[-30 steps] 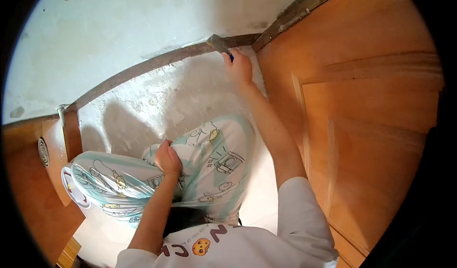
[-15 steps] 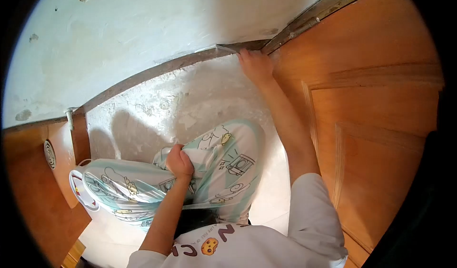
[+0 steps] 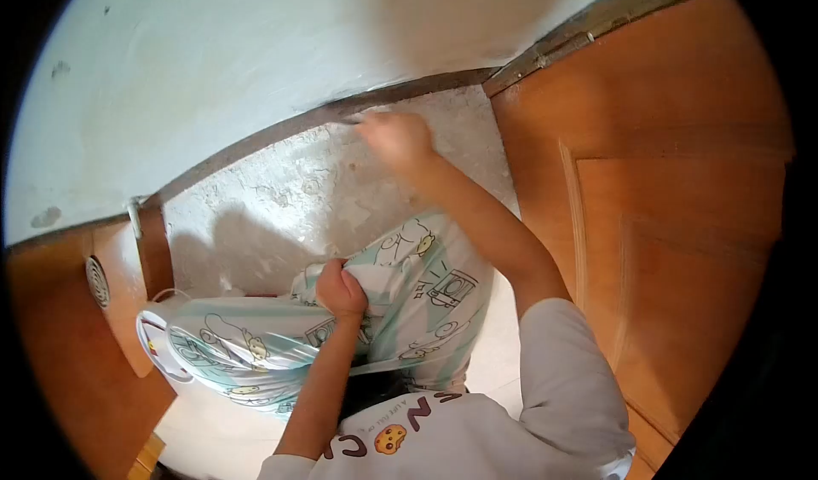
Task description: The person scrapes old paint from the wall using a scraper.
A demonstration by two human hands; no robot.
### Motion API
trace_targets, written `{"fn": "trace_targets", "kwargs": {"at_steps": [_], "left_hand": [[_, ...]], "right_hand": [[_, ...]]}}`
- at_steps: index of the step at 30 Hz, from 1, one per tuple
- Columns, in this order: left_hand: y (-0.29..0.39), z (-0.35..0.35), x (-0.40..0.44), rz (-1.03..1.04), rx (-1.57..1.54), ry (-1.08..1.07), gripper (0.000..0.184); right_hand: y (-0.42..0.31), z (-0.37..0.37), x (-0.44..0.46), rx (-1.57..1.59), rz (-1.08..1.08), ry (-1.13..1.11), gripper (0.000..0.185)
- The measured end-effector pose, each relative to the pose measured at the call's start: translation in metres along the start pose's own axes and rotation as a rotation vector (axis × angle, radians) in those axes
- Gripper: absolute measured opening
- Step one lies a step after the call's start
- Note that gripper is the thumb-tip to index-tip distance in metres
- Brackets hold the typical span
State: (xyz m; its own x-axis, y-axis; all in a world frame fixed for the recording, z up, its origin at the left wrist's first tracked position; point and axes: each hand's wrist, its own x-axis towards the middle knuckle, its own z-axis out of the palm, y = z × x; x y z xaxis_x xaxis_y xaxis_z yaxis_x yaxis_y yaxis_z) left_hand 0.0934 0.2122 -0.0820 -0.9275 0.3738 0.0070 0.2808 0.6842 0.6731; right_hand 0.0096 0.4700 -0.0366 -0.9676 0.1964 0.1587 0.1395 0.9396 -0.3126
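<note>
My right hand (image 3: 396, 141), blurred by motion, is closed around a thin, dark blade-like tool (image 3: 348, 120); only its tip shows. That tip is close to the brown strip (image 3: 264, 135) along the foot of the wall, above the rough grey-white floor patch (image 3: 294, 186). Whether it touches the strip, I cannot tell. My left hand (image 3: 342, 291) rests curled between my knees, against the striped, printed trousers (image 3: 434, 292). Its fingers are mostly hidden, and what they hold, if anything, does not show.
On the right stands a wooden panelled door (image 3: 682, 224) with its frame (image 3: 588, 41). The white wall (image 3: 213, 62) has chipped spots. At left are a wooden panel (image 3: 60, 309), a round vent (image 3: 97, 282), a short white pipe (image 3: 135, 217) and a white rounded object (image 3: 162, 350).
My right hand has swept left from the corner by the door, along the brown strip, carrying the thin tool. My left hand stays between the knees. The view has shifted slightly.
</note>
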Motion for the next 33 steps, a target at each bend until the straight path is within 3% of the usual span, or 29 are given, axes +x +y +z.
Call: {"fn": "trace_targets", "kwargs": {"at_steps": [2, 4, 7, 10, 19, 22, 25, 31, 33], "left_hand": [[0.0, 0.001, 0.003, -0.005, 0.01, 0.001, 0.021], [0.0, 0.002, 0.003, 0.007, 0.015, 0.001, 0.022], [-0.001, 0.0, 0.001, 0.036, 0.017, -0.009, 0.022], [0.001, 0.001, 0.001, 0.042, 0.027, 0.003, 0.018], [0.0, 0.0, 0.003, 0.024, -0.01, 0.012, 0.015], [0.001, -0.002, 0.004, 0.005, 0.014, -0.008, 0.015], [0.003, 0.0, -0.003, -0.009, 0.011, -0.017, 0.015], [0.0, -0.004, -0.001, -0.023, 0.007, -0.052, 0.017], [0.001, -0.001, 0.004, -0.027, -0.002, -0.04, 0.016]], "right_hand": [[0.014, -0.02, -0.02, 0.268, 0.415, 0.024, 0.012], [0.035, -0.024, -0.041, 0.765, 0.73, -0.105, 0.011], [0.017, -0.04, -0.066, 0.9, 0.818, 0.036, 0.02], [0.009, -0.041, -0.075, 0.342, 0.512, 0.115, 0.019], [0.016, -0.099, -0.024, -0.137, -0.128, 0.199, 0.007], [0.011, -0.105, 0.002, -0.272, -0.179, 0.187, 0.005], [0.031, -0.063, 0.022, -0.463, -0.264, 0.039, 0.007], [-0.012, -0.074, 0.016, -0.314, -0.193, 0.214, 0.01], [-0.016, -0.087, 0.017, -0.356, -0.218, 0.171, 0.01]]}}
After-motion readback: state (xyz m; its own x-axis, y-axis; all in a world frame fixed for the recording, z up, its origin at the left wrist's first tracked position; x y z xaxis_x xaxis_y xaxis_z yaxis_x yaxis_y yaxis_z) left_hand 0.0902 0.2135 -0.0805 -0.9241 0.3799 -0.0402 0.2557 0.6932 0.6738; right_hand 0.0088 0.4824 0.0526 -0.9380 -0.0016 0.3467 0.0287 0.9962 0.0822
